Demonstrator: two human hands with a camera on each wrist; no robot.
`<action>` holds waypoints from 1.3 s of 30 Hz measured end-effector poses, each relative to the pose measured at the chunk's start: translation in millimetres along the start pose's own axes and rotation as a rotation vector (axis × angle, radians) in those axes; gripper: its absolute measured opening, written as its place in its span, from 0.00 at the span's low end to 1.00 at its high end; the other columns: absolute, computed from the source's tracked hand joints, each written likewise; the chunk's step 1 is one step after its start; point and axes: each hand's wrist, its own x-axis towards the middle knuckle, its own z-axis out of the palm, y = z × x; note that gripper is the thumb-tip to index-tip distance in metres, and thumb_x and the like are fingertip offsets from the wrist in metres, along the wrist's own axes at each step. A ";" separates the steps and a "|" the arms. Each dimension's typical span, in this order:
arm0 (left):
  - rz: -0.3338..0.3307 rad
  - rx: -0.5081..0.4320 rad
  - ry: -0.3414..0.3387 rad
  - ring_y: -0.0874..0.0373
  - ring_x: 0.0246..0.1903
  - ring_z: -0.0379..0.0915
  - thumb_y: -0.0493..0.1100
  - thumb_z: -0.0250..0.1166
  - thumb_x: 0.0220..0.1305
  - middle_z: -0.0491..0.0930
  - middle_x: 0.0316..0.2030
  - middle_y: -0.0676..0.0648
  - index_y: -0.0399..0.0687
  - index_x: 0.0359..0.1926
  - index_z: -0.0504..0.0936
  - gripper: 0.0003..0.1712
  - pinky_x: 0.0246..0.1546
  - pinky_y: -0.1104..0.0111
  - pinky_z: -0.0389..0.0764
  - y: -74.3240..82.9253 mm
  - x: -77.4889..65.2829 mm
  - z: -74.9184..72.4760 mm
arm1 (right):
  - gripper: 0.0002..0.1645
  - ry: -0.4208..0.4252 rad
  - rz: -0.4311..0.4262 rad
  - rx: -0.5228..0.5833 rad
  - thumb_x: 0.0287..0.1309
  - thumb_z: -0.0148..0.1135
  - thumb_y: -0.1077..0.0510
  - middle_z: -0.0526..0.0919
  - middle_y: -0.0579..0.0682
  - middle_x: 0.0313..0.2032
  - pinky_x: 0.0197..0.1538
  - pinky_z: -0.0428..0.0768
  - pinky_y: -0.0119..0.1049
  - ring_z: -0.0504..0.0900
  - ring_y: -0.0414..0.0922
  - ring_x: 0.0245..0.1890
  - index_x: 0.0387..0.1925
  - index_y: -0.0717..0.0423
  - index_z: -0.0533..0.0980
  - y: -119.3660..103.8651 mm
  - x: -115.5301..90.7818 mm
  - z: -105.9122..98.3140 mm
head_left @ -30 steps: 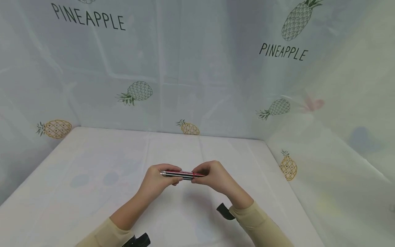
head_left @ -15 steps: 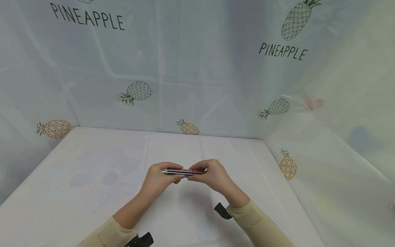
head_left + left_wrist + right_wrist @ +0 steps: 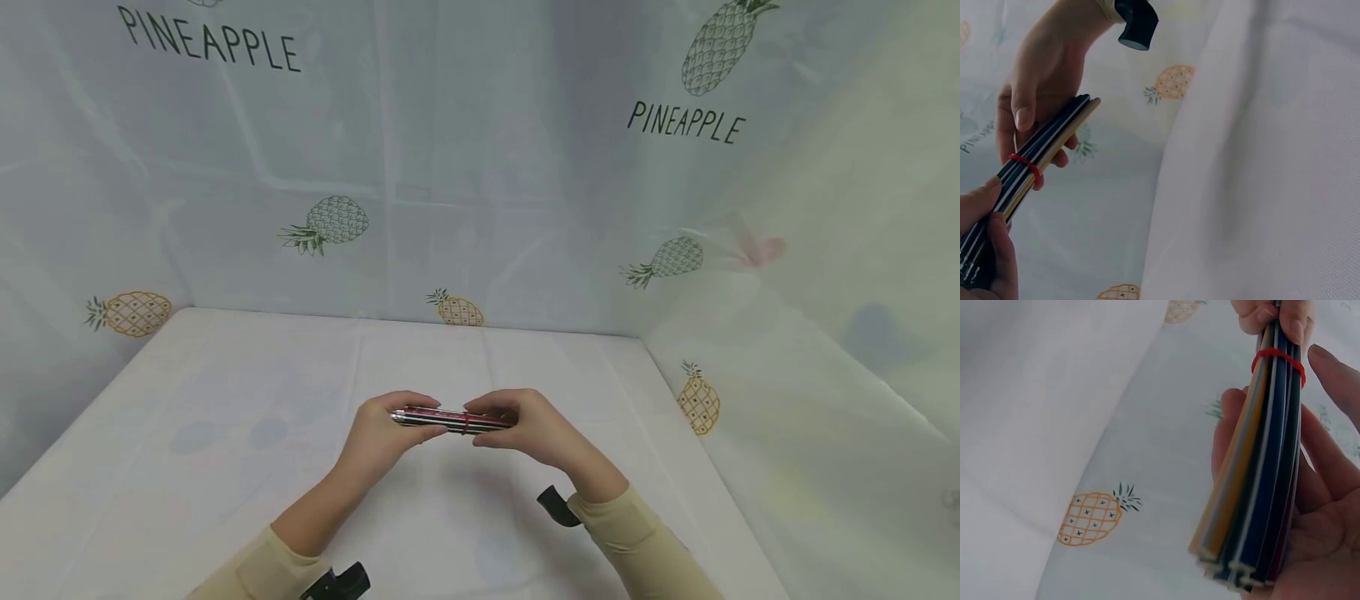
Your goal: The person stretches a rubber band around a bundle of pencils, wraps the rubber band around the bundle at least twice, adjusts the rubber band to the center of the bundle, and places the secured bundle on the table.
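Observation:
A slim bundle of pencil-like striped sticks [image 3: 450,419], in yellow, grey, blue and dark green, is held level above the table. A red rubber band [image 3: 1279,357] goes round it near the middle. At its silvery end, my left hand [image 3: 378,433] pinches the bundle between thumb and fingers. My right hand [image 3: 536,427] is about the other end, with fingers loosely bent behind the sticks [image 3: 1254,481]. In the right wrist view the right thumb [image 3: 1335,375] stands apart from them. The right palm lies beside the cream-coloured stick ends. The left hand's grip hides part of the silvery end.
A white cloth-covered table [image 3: 247,483] lies below the hands. Hanging sheets printed with pineapples [image 3: 337,219] enclose its back and sides. Black camera mounts [image 3: 558,506] stick out from both wrists.
Half a second ago my right thumb and fingers were closed on the bundle near the band. Now the right hand has slid right and loosened, uncovering the band. The left hand has barely moved.

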 end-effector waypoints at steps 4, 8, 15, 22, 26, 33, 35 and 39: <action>0.000 0.031 0.029 0.57 0.29 0.78 0.40 0.81 0.43 0.83 0.36 0.50 0.54 0.39 0.88 0.19 0.30 0.66 0.77 -2.1 0.6 -3.0 | 0.22 0.012 0.000 0.019 0.51 0.75 0.60 0.84 0.45 0.45 0.43 0.81 0.35 0.84 0.42 0.40 0.50 0.52 0.82 3.5 -1.9 -3.8; -0.015 0.049 0.065 0.56 0.31 0.77 0.43 0.81 0.44 0.81 0.38 0.49 0.54 0.43 0.85 0.22 0.31 0.65 0.76 -4.0 1.7 -7.8 | 0.20 0.059 -0.012 0.041 0.51 0.74 0.62 0.84 0.48 0.44 0.42 0.81 0.35 0.84 0.43 0.39 0.49 0.55 0.83 7.7 -2.9 -5.6; -0.029 0.059 0.129 0.55 0.33 0.76 0.43 0.81 0.45 0.80 0.42 0.47 0.51 0.50 0.81 0.28 0.32 0.66 0.76 -8.1 3.5 -19.0 | 0.20 0.115 0.019 0.044 0.49 0.76 0.61 0.85 0.48 0.41 0.39 0.80 0.34 0.83 0.43 0.37 0.46 0.56 0.83 17.6 -4.2 -2.2; -0.027 0.006 0.164 0.55 0.26 0.78 0.45 0.81 0.46 0.81 0.38 0.46 0.50 0.51 0.79 0.30 0.28 0.68 0.76 -8.8 3.9 -24.9 | 0.25 0.222 -0.014 0.144 0.48 0.76 0.64 0.82 0.50 0.47 0.44 0.80 0.36 0.81 0.45 0.43 0.50 0.56 0.81 22.0 -5.3 12.6; -0.036 -0.001 0.191 0.54 0.24 0.76 0.48 0.81 0.45 0.82 0.31 0.46 0.51 0.46 0.80 0.26 0.26 0.67 0.75 -8.1 3.1 -23.9 | 0.24 0.346 -0.098 0.217 0.50 0.74 0.65 0.81 0.53 0.46 0.42 0.80 0.34 0.80 0.46 0.43 0.51 0.61 0.79 23.4 -2.5 26.0; -0.052 -0.018 0.196 0.53 0.24 0.77 0.52 0.80 0.46 0.82 0.27 0.46 0.49 0.42 0.80 0.25 0.26 0.66 0.77 -6.2 0.0 -18.9 | 0.13 0.569 -0.140 0.242 0.56 0.70 0.64 0.81 0.51 0.41 0.39 0.80 0.31 0.80 0.44 0.38 0.43 0.64 0.80 19.0 2.3 42.3; -0.056 -0.025 0.198 0.53 0.24 0.77 0.52 0.80 0.46 0.82 0.26 0.46 0.48 0.41 0.79 0.25 0.26 0.66 0.77 -6.1 -0.4 -17.4 | 0.09 0.619 -0.090 0.226 0.58 0.69 0.62 0.81 0.50 0.37 0.34 0.79 0.29 0.79 0.42 0.32 0.40 0.63 0.81 16.8 3.8 43.9; -0.012 -0.069 0.196 0.54 0.25 0.80 0.50 0.79 0.49 0.83 0.27 0.46 0.46 0.41 0.77 0.24 0.28 0.68 0.78 -6.0 -0.8 -13.3 | 0.06 0.675 0.025 0.192 0.63 0.64 0.61 0.79 0.51 0.24 0.23 0.69 0.27 0.71 0.40 0.19 0.33 0.62 0.80 9.5 7.7 44.7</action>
